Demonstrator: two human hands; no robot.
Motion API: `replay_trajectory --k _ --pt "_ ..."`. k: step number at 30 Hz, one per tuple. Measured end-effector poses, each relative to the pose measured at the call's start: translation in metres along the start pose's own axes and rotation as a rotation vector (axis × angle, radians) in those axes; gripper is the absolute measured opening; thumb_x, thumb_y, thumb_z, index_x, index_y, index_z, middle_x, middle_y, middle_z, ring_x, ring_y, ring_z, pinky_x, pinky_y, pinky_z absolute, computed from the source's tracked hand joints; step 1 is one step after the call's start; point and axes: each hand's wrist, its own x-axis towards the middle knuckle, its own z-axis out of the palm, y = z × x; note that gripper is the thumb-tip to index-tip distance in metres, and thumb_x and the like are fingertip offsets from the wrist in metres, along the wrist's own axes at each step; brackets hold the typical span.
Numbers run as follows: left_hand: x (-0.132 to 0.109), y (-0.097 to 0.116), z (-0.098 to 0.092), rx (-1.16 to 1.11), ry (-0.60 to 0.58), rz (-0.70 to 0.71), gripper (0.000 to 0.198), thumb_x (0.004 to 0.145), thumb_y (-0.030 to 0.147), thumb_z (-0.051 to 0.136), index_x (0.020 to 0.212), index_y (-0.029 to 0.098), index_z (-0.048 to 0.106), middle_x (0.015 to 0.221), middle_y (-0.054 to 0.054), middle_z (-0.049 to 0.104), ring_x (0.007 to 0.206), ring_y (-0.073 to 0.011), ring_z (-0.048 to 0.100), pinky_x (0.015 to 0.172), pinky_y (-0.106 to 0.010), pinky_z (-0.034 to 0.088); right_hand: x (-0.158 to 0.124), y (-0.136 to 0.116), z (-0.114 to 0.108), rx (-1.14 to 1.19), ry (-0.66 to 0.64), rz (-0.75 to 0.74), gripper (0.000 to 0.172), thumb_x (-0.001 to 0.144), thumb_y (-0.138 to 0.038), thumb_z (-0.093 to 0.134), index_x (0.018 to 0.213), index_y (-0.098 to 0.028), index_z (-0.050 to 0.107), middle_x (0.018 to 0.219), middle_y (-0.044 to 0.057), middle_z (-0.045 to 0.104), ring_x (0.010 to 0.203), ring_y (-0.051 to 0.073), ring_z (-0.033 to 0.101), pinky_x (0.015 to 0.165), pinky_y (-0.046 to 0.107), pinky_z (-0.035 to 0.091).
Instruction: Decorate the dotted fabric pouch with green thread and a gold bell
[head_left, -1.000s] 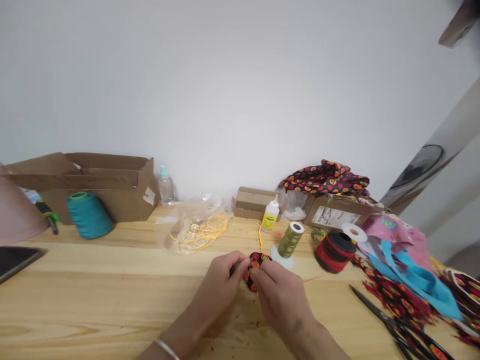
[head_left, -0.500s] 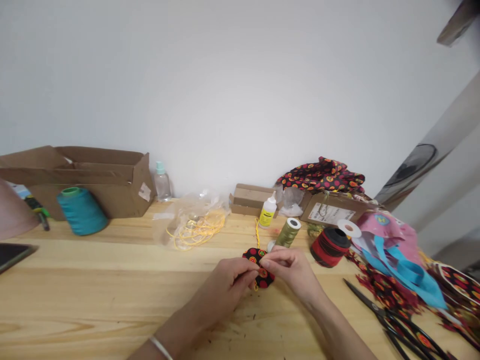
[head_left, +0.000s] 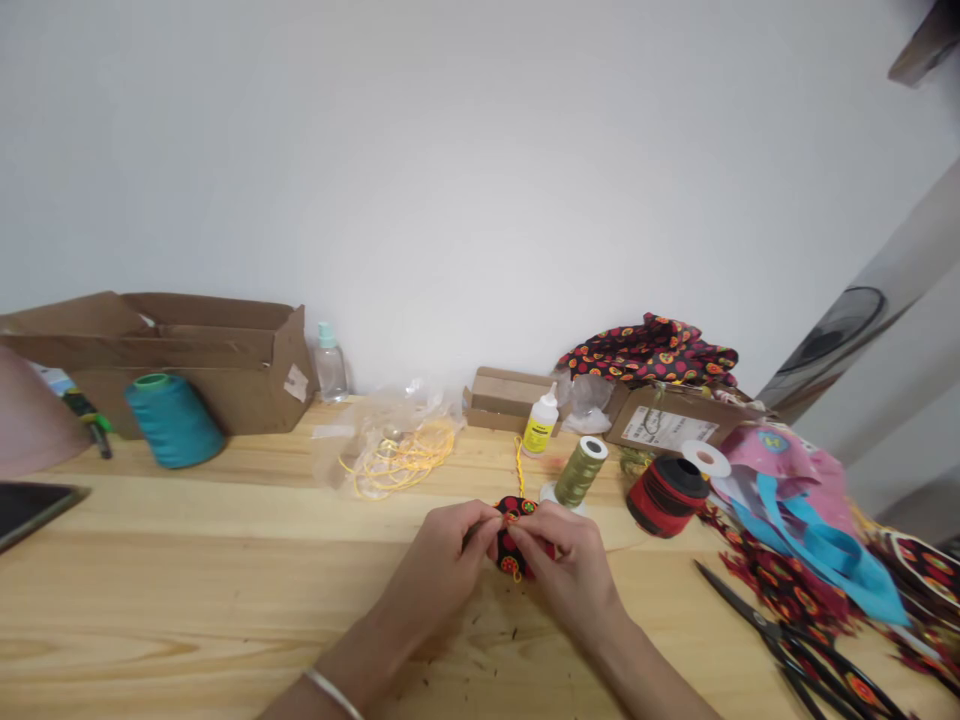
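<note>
A small rounded piece of black fabric (head_left: 511, 568) with red and orange motifs lies between my hands. A twisted yellow cord (head_left: 520, 468) runs from its far end, and a small yellow loop shows at its near end. My left hand (head_left: 459, 550) is closed, thumb and forefinger pinching at the fabric's upper middle. From the other side my right hand (head_left: 568, 555) pinches at the same spot, fingertips almost touching the left ones. Whatever fine thing may lie between the fingertips is too small to make out. Part of the fabric is hidden behind the fingers.
Behind the hands stand a glue bottle (head_left: 540, 425), an olive thread spool (head_left: 582, 474) and a red-and-black ribbon roll (head_left: 666, 497). Black scissors (head_left: 772, 630) lie at right by fabric scraps (head_left: 787, 580). Yellow cord in a plastic bag (head_left: 409, 450), a teal thread cone (head_left: 176, 425) and a cardboard box (head_left: 225, 390) are left.
My right hand has lowered slightly, and both hands' fingertips have come together on the fabric. The view has shifted slightly, so the surroundings appear a little further right.
</note>
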Motion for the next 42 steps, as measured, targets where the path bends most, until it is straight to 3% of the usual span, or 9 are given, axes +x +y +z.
replay_trajectory --k 7,12,15,19,22,24,34,42 --pt "0.000 0.001 0.002 0.059 0.022 0.003 0.031 0.082 0.025 0.035 0.060 0.017 0.055 0.057 0.000 0.057 0.055 -0.0131 0.051 0.054 -0.021 0.035 -0.004 -0.014 -0.002 -0.489 0.002 -0.287 0.025 0.080 -0.014 0.042 0.062 -0.017 0.059 0.056 0.002 0.051 0.053 0.012 0.040 0.047 0.023 0.026" --pt "-0.002 0.002 0.003 0.179 -0.070 0.070 0.030 0.082 0.021 0.034 0.064 0.017 0.057 0.062 -0.001 0.060 0.057 -0.0139 0.051 0.055 -0.022 0.034 -0.002 -0.013 -0.009 -0.531 0.014 -0.331 0.022 0.080 -0.015 0.044 0.068 -0.018 0.062 0.055 0.002 0.051 0.053 0.013 0.037 0.048 0.024 0.025" --pt "-0.004 0.003 0.002 0.216 -0.121 0.124 0.028 0.082 0.022 0.036 0.063 0.017 0.056 0.060 -0.001 0.057 0.057 -0.0132 0.050 0.054 -0.021 0.033 0.003 -0.008 -0.016 -0.270 -0.022 -0.181 0.020 0.078 -0.018 0.048 0.068 -0.018 0.065 0.058 0.003 0.054 0.057 0.013 0.043 0.051 0.023 0.031" --pt "-0.002 0.001 0.000 0.136 -0.164 0.175 0.027 0.082 0.020 0.039 0.061 0.017 0.056 0.058 0.001 0.055 0.057 -0.0111 0.048 0.056 -0.019 0.034 0.009 -0.001 -0.020 0.217 -0.120 0.191 0.016 0.071 -0.024 0.058 0.061 -0.014 0.066 0.057 0.002 0.055 0.056 0.012 0.048 0.051 0.023 0.036" --pt "-0.001 0.000 0.000 0.054 -0.151 0.155 0.026 0.081 0.020 0.040 0.063 0.017 0.058 0.062 0.001 0.059 0.061 -0.0105 0.052 0.059 -0.018 0.036 0.010 0.005 -0.017 0.496 -0.176 0.446 0.019 0.064 -0.031 0.064 0.060 -0.013 0.067 0.056 0.001 0.056 0.051 0.011 0.047 0.048 0.022 0.035" --pt "-0.001 0.000 0.002 0.028 -0.127 0.117 0.025 0.082 0.021 0.040 0.064 0.017 0.059 0.065 0.001 0.061 0.063 -0.0106 0.054 0.061 -0.017 0.037 0.009 0.007 -0.014 0.595 -0.164 0.535 0.021 0.060 -0.034 0.067 0.060 -0.012 0.067 0.054 0.001 0.057 0.048 0.009 0.046 0.048 0.022 0.034" --pt "0.000 -0.002 0.003 -0.030 -0.073 0.053 0.025 0.082 0.022 0.041 0.070 0.018 0.062 0.065 0.002 0.064 0.062 -0.0104 0.057 0.061 -0.018 0.040 0.007 0.005 -0.009 0.694 -0.062 0.600 0.022 0.056 -0.034 0.070 0.057 -0.012 0.066 0.050 0.000 0.058 0.045 0.007 0.043 0.046 0.020 0.031" --pt "0.000 -0.005 0.000 0.036 -0.010 0.209 0.024 0.081 0.025 0.043 0.076 0.018 0.065 0.065 -0.002 0.063 0.062 -0.0125 0.055 0.059 -0.021 0.040 0.004 0.000 -0.005 0.901 -0.078 0.707 0.022 0.057 -0.032 0.072 0.058 -0.011 0.065 0.048 -0.002 0.053 0.043 0.005 0.038 0.044 0.019 0.026"
